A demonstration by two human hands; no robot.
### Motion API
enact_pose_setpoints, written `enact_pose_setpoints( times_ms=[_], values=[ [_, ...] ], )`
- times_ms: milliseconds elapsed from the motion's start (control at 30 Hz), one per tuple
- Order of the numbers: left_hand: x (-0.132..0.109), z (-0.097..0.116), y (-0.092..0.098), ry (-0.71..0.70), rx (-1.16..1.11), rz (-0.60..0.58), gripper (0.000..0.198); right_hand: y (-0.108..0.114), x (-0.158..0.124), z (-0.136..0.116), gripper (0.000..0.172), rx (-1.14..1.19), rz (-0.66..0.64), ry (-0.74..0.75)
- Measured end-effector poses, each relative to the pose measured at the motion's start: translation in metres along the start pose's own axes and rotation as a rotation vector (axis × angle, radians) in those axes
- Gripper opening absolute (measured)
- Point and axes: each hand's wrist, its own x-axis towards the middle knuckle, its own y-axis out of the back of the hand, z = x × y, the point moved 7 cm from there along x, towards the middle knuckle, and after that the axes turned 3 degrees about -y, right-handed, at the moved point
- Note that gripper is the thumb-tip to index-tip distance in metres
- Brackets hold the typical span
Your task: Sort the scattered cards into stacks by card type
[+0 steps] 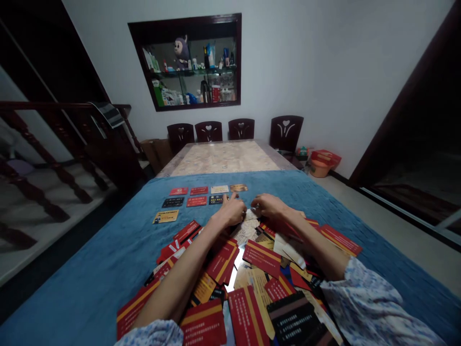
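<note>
A loose heap of cards (252,274), mostly red with some black, gold and pale ones, covers the near part of a blue cloth (108,250). Both my forearms reach over the heap. My left hand (231,210) is curled at the far edge of the pile, its fingers pinched on a pale card (248,216). My right hand (268,205) is right beside it, fingers bent down onto the same spot. Beyond the hands, cards (197,196) lie in neat rows: red, black, white and gold, with one yellow card (165,216) set apart at the left.
A long marble-topped table (223,157) extends past the blue cloth, with several dark wooden chairs (240,128) against the wall. A wall niche (190,62) holds bottles and a plush toy. A dark stair railing (54,144) stands left; an orange basin (322,163) sits on the floor right.
</note>
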Motion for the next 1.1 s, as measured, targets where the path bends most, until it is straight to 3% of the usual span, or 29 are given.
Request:
enact_pose_setpoints(
  times_ms=[267, 667, 1100],
  values=[
    [-0.001, 0.000, -0.011, 0.035, -0.013, -0.052, 0.021, -0.004, -0.002, -0.003, 0.026, 0.019, -0.046, 0.048],
    [-0.001, -0.005, -0.021, 0.074, -0.031, -0.026, 0.027, -0.006, -0.004, -0.009, 0.027, 0.023, -0.044, 0.094],
    [-0.003, -0.009, -0.010, 0.058, -0.093, 0.020, 0.029, -0.004, -0.003, -0.010, 0.026, 0.041, -0.055, 0.185]
  ],
)
